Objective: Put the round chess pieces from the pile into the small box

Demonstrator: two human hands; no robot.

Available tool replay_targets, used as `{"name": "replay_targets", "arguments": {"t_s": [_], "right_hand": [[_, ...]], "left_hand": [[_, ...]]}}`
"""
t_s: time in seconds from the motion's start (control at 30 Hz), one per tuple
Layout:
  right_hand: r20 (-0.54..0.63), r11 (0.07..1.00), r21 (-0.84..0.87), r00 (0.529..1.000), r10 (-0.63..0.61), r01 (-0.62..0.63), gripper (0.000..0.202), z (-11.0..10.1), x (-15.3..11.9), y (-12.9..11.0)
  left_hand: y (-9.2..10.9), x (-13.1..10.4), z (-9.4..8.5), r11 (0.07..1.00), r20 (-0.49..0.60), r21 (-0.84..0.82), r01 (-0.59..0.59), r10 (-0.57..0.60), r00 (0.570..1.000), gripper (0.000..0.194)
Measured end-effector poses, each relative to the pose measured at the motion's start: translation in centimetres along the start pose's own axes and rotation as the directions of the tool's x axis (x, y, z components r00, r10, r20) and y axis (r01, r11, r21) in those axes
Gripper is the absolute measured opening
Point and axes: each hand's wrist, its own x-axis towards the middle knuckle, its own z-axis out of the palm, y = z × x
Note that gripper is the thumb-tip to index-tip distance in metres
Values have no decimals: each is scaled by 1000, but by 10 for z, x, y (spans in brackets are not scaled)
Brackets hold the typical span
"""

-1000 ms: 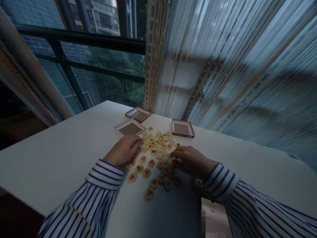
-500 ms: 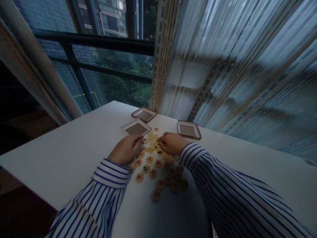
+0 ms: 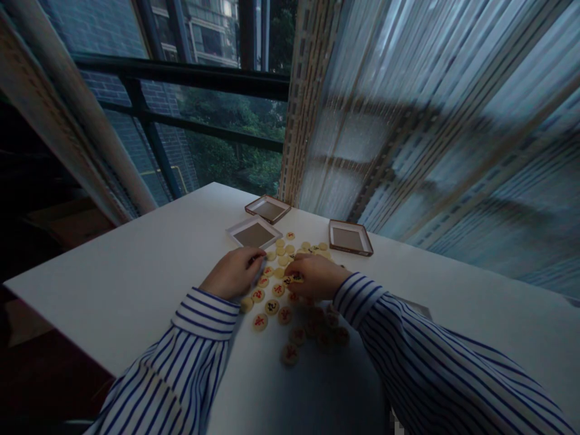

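Gathered curtain (image 3: 86, 127) hangs at the far left, and beside it a brick wall (image 3: 131, 103) and green trees (image 3: 235, 151) show behind a dark railing (image 3: 190, 74). Under them spreads a white bench (image 3: 154, 260). On it, the left hand (image 3: 232, 273) is curled, thumb and forefinger close together, beside a pale xiangqi piece (image 3: 270, 256); whether it grips anything I cannot tell. Past that hand lies a white-rimmed tray (image 3: 254, 233), just in front of a brown-edged tray (image 3: 268, 209). Xiangqi pieces (image 3: 260, 322) lie loosely between and around the hands, some plain side up, others showing red or black characters; the nearer ones sit in shadow. The right hand (image 3: 315, 277) reaches over the middle of them with bent fingers, a black-marked piece (image 3: 298, 277) at its fingertips, though I cannot tell if it is gripped. Beyond this hand, another brown-edged tray (image 3: 350, 238) stands near the far edge, below a sheer striped curtain (image 3: 399, 139). Farther right, a flat grey object (image 3: 415, 308) lies partly hidden behind the striped sleeve (image 3: 421, 338).
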Motion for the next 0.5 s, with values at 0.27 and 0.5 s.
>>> {"name": "replay_targets", "arguments": {"t_s": [0.27, 0.5], "right_hand": [[36, 1000, -18, 999, 19, -19, 33, 2, 0, -2], [4, 999, 1, 999, 34, -34, 31, -7, -10, 2]], "left_hand": [[2, -1, 2, 1000, 7, 6, -16, 16, 1000, 34], [10, -2, 4, 999, 23, -25, -42, 43, 999, 32]]}}
